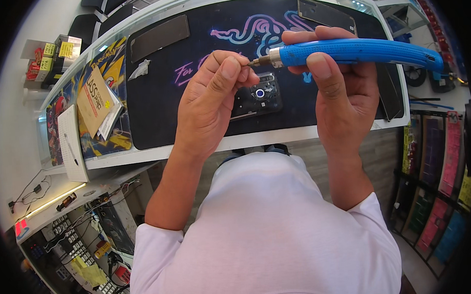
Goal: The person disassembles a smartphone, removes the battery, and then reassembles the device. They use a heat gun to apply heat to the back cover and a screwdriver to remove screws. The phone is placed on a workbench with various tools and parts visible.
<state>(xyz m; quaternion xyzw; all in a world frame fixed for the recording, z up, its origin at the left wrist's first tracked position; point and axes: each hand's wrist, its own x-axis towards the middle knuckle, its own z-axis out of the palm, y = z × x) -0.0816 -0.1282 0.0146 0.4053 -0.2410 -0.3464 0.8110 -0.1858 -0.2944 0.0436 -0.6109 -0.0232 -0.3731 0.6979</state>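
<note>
My right hand (342, 94) is wrapped round a blue, slightly curved cordless screwdriver (398, 52), its tip directed to the left. At the metal nose, the fingers and thumb of my left hand (205, 99) are closed in a pinch on the thin screwdriver bit (254, 62). Both hands are raised above the black mat (156, 111). Below them lies a dark phone (260, 103) with a round blue-centred part showing, partly covered by my left hand.
Flat dark panels, one at the upper left (159, 38) and one at the upper right (328, 15), lie on the mat. A crumpled pale scrap (139, 69) is nearby. Booklets (100, 100), a notepad (69, 145) and a pen (71, 150) occupy the table's left end.
</note>
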